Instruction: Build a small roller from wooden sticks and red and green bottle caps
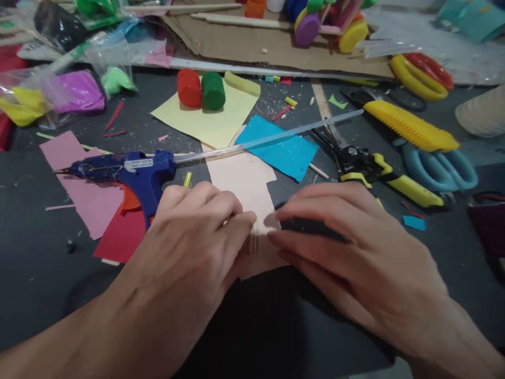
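A pale pink sheet of paper (240, 179) lies in front of me, and short thin wooden sticks (254, 243) stand out side by side on its lower part. My left hand (197, 237) is closed, its fingers curled and pressed down at the upper end of these sticks; its fingertips are partly hidden. My right hand (355, 252) is over the paper's right edge, thumb and fingers apart, with nothing visible between them. Left of my left hand, a blue glue gun (145, 171) lies on its side with a long clear glue stick (268, 138) in its back end.
Behind are a yellow paper (197, 123) bearing red (189, 88) and green (213, 90) cylinders, and a blue paper (276, 147). To the right lie pliers (355, 160), a yellow cutter (410, 125) and scissors (442, 166). Pink (79, 179) and red paper (120, 237) lie left.
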The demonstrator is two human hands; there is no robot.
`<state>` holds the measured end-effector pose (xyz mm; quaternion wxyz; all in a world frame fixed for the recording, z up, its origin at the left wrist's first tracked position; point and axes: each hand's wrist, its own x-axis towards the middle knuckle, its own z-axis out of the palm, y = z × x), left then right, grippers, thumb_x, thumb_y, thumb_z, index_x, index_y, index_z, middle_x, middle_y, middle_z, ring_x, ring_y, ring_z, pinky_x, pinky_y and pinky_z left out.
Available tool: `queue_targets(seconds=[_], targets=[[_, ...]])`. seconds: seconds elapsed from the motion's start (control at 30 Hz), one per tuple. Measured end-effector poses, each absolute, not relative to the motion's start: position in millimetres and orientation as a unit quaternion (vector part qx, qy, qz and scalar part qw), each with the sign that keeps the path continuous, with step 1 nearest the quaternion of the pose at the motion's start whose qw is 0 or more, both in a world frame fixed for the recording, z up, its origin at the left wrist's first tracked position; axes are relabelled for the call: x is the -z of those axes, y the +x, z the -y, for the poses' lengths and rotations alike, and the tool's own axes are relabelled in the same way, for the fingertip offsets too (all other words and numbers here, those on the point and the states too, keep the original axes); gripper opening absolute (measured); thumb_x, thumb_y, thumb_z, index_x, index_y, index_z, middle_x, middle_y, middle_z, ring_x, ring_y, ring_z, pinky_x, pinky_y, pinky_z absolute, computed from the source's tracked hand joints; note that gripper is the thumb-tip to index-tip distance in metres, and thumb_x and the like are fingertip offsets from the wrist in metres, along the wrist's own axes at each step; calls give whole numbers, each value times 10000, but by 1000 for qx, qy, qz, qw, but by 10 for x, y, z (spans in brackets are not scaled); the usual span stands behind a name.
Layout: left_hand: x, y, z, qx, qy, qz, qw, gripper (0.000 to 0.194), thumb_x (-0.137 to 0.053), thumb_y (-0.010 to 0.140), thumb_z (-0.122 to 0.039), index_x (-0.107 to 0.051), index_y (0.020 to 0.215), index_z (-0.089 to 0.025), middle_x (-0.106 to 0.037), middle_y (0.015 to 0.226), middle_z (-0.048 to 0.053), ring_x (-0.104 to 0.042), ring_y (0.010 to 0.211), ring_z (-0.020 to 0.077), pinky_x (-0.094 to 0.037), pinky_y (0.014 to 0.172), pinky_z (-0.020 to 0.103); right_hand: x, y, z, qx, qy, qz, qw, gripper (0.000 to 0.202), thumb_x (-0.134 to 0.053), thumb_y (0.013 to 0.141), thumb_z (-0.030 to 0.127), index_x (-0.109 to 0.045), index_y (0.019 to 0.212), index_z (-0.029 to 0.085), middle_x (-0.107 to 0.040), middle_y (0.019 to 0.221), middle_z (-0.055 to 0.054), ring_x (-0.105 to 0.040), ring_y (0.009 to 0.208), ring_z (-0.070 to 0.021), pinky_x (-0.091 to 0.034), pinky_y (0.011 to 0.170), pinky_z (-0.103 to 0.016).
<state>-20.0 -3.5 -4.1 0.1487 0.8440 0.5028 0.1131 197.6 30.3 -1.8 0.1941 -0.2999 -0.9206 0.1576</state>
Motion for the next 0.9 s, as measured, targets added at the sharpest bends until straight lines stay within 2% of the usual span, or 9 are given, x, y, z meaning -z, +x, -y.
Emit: queue_targets(seconds=[0.07,0.13,0.47,0.67,0.77,0.9], targets=[[31,-210,52,-118,841,-504,160,174,-539,1001,-329,-669,1033,-218,-687,986,41,-567,854,266,-308,712,440,25,1962,-283,-171,-313,916,186,184,-562,980,239,-706,865,232,-705,929,-45,-626,910,-219,-517,799,-366],[31,-213,66,-125,837,-507,164,229,-463,1035,-351,-651,1069,-224,-681,1014,40,-568,877,261,-311,728,446,61,1949,-256,-199,-343,900,180,208,-578,984,281,-678,813,215,-663,852,-38,-608,823,-194,-503,749,-340],[38,-181,54,-134,832,-506,186,234,-493,1018,-340,-620,868,-212,-634,870,30,-541,816,267,-310,701,438,134,1925,-199,-220,-317,906,172,95,-615,950,199,-646,860,194,-640,885,-45,-596,834,-193,-492,756,-350],[42,-184,49,-131,834,-508,170,204,-524,1005,-334,-633,882,-214,-644,869,27,-531,788,258,-300,695,432,77,1973,-230,-226,-287,914,177,92,-591,967,185,-671,940,220,-678,877,-21,-592,860,-202,-494,787,-376],[51,-193,59,-126,833,-514,161,130,-574,982,-322,-650,948,-221,-660,908,25,-542,813,255,-297,706,429,73,2018,-289,-153,-260,933,196,129,-585,967,193,-670,1064,189,-686,944,-50,-577,917,-219,-487,824,-393],[50,-186,72,-127,838,-509,149,104,-587,969,-288,-632,917,-210,-649,903,25,-547,823,254,-294,705,428,126,1993,-334,-126,-299,932,162,297,-595,977,327,-642,1196,132,-651,1143,-135,-547,1070,-284,-467,932,-459]])
